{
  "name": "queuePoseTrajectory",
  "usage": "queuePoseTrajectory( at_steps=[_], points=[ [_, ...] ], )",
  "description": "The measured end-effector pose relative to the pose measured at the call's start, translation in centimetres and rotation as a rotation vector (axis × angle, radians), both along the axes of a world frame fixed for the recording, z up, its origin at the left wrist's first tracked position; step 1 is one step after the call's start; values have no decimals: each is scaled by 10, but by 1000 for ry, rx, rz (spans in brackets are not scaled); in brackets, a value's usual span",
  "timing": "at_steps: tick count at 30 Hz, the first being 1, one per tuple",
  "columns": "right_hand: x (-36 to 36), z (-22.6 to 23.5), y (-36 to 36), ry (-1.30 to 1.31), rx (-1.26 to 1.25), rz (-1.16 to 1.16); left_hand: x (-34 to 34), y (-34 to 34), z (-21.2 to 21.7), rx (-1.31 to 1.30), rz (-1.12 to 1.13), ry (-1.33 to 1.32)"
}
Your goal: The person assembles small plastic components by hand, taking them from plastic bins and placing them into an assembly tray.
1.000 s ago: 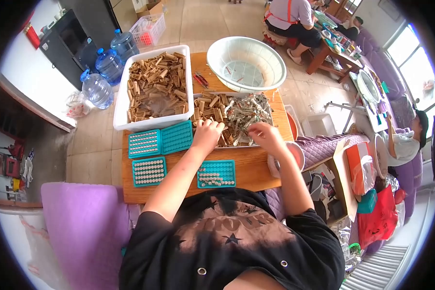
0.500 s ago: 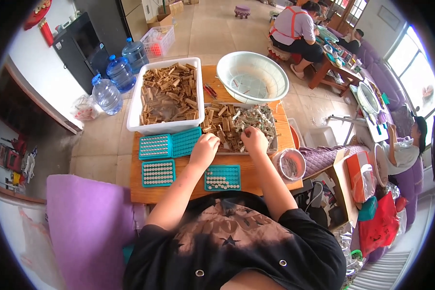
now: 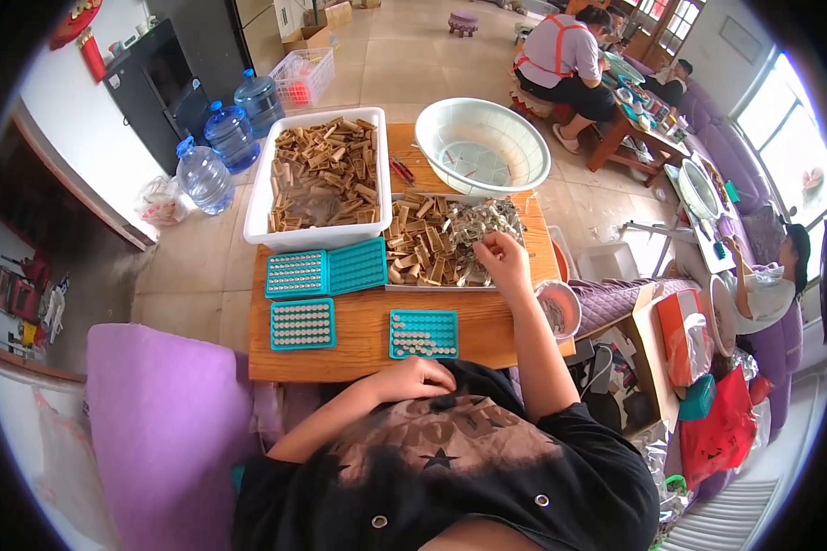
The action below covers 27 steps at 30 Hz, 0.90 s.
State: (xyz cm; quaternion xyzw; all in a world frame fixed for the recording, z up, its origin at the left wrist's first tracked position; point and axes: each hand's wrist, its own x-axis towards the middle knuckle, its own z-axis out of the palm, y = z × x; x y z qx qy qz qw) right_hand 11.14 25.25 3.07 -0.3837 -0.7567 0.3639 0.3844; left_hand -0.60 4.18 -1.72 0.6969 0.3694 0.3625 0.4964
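Note:
My left hand (image 3: pixel 420 376) is drawn in against my shirt at the table's near edge. Its fingers are curled together, and whatever they hold is hidden. Over the right part of a shallow tray (image 3: pixel 423 288) my right hand (image 3: pixel 503 258) bends with its fingertips pinched; anything between them is too small to make out. Below those fingers lies a tangled grey-green heap (image 3: pixel 481 220), and brown curved pieces (image 3: pixel 421 241) like split tubes fill the tray's left side. A turquoise grid tray (image 3: pixel 423 317), partly filled with small pale round pieces, sits between me and the shallow tray.
A deep white tub (image 3: pixel 383 174) of brown pieces stands back left, beside a pale green basin (image 3: pixel 529 170). Filled turquoise trays (image 3: pixel 300 324) lie at left. A small round tub (image 3: pixel 574 312) is at right. Other people (image 3: pixel 565 64) sit at another table.
My left hand has left the brown pieces and come back to my shirt. My right hand has shifted slightly right and up, still at the grey-green heap.

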Motion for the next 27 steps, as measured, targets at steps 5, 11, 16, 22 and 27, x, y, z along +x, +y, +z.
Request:
queuePoseTrajectory(
  at_steps=[5,11,16,22,27],
  points=[
    [3,1,-34,182,-285,138,7,2,-32,-151,546,-246],
    [20,8,-93,154,-66,258,-22,9,38,-509,628,-1130],
    [29,19,-126,35,-23,346,-26,-3,53,-387,622,-1024],
    [51,17,-122,52,-256,595,-21,-15,63,-191,819,-907],
    [49,27,-109,-196,-215,678,-7,-19,64,-224,863,-693]
  ],
)
